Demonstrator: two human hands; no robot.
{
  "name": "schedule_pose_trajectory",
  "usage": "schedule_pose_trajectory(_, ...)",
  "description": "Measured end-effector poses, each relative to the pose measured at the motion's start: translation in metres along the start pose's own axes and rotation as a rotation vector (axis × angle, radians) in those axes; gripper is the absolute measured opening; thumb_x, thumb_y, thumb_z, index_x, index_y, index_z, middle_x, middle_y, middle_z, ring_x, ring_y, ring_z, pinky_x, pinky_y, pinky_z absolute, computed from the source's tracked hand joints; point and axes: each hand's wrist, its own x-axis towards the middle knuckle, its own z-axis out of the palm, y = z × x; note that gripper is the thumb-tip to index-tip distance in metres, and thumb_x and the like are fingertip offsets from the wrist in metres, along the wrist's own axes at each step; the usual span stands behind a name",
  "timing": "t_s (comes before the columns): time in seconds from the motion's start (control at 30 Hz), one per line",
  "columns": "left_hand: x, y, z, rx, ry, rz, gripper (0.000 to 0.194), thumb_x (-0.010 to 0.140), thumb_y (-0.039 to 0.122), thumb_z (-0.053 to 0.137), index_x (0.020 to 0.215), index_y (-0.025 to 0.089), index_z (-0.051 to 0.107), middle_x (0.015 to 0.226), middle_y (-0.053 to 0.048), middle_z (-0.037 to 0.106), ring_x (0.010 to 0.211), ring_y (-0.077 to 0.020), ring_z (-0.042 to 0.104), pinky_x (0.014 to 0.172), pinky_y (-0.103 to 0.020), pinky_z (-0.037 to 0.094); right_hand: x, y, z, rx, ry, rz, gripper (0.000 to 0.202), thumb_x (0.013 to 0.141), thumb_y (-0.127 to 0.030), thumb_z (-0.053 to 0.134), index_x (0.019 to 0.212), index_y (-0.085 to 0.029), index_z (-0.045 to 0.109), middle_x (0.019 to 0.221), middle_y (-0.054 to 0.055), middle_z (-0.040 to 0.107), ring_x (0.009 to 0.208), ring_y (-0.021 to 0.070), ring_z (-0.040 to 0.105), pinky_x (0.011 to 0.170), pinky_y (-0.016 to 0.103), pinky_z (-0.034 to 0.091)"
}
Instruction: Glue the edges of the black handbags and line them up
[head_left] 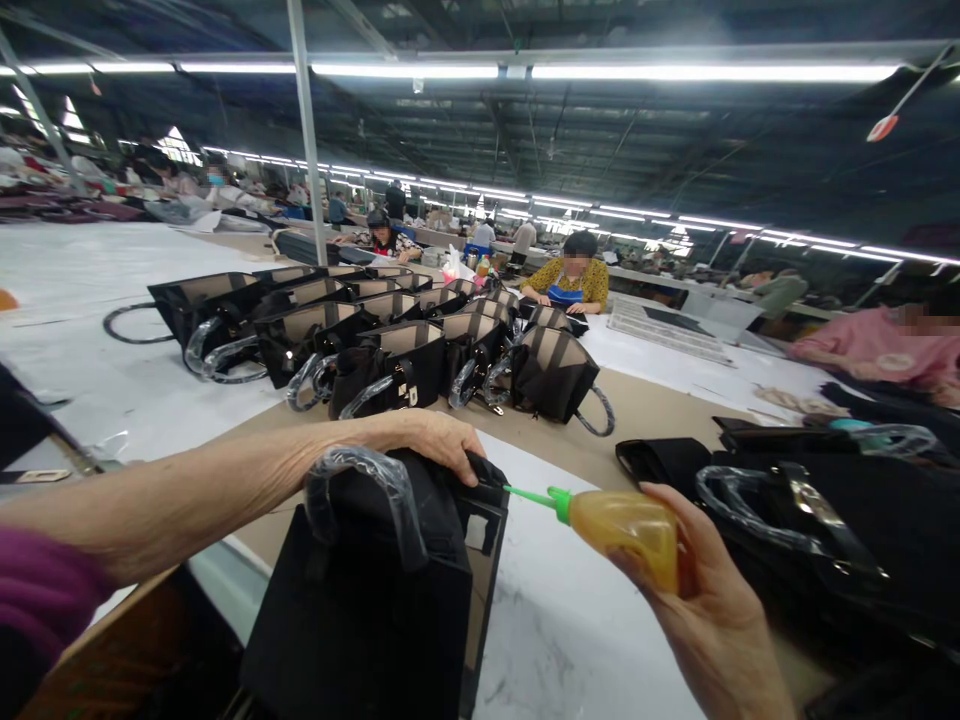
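In the head view, the black bag (352, 630) stands at lower centre, leaning slightly, its wrapped handle (401, 505) arching up in front. The left hand (439, 440), at the centre of the frame, has its fingers closed over the bag's upper right edge. The right hand (712, 590), at lower right, is wrapped around a squeeze bottle (630, 530), whose green nozzle (536, 497) points left at that edge; whether the tip touches it, I cannot tell. The bag looks fairly light, with stiff side panels and a softer, bendable top, so the edge is a sensible hold; the handle's clear plastic is likely slippery. The bottle seems light, soft-walled and easily squeezed, best held round its fat body, with only light pressure. It looks amber and see-through, apparently with liquid inside, though the level is unclear. Across the middle of the frame, many open bags (555, 375) stand close together, showing tan linings (559, 345) with darker bands; their bottoms are hidden. More black bags (885, 510) lie at the right edge, their insides out of sight.
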Motion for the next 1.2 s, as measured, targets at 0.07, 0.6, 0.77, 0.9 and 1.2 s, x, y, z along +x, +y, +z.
schedule_pose_trajectory(0.07,0.001,0.001,0.001,0.001,-0.003,-0.002,0.026,0.069,0.022,0.063,0.094,0.015,0.068,0.086,0.0,0.069,0.08,-0.0167,0.059,0.075,-0.024,0.046,-0.001,-0.001,0.0,-0.077,0.021,-0.04,0.056,0.07,-0.048,0.068,0.119,-0.027,0.049,0.103,0.004,0.062,0.082,0.0224,0.064,0.076,0.027,0.052)
schedule_pose_trajectory(0.6,0.007,0.004,0.004,0.051,-0.009,-0.043,0.025,0.07,0.024,0.063,0.092,0.016,0.068,0.083,0.0,0.069,0.073,-0.0141,0.059,0.067,-0.021,0.045,-0.014,-0.007,0.001,-0.15,0.004,-0.393,0.038,0.079,-0.027,0.063,0.114,-0.027,0.05,0.107,0.005,0.054,0.091,0.0215,0.057,0.078,0.028,0.048)
schedule_pose_trajectory(0.77,0.01,0.002,0.005,0.05,-0.019,-0.036,0.024,0.07,0.025,0.063,0.092,0.017,0.068,0.085,0.0,0.069,0.073,-0.0148,0.059,0.065,-0.021,0.045,-0.023,-0.001,-0.001,-0.118,0.021,-0.354,0.041,0.079,-0.025,0.063,0.117,-0.027,0.049,0.111,0.006,0.052,0.094,0.0215,0.056,0.082,0.03,0.045)
schedule_pose_trajectory(0.9,0.01,0.001,0.006,0.043,-0.029,-0.032,0.025,0.07,0.024,0.061,0.093,0.016,0.068,0.085,0.0,0.069,0.073,-0.0145,0.059,0.066,-0.021,0.045,-0.025,0.004,-0.001,-0.154,0.008,-0.375,0.041,0.079,-0.023,0.061,0.118,-0.027,0.049,0.111,0.007,0.053,0.095,0.022,0.055,0.083,0.031,0.045)
schedule_pose_trajectory(1.2,0.011,0.0,0.006,0.053,-0.021,-0.039,0.024,0.07,0.026,0.061,0.091,0.016,0.068,0.083,0.0,0.068,0.07,-0.0132,0.057,0.064,-0.02,0.044,-0.03,0.011,0.003,-0.164,-0.005,-0.39,0.038,0.079,-0.024,0.06,0.116,-0.025,0.05,0.109,0.007,0.054,0.096,0.023,0.056,0.075,0.028,0.05)
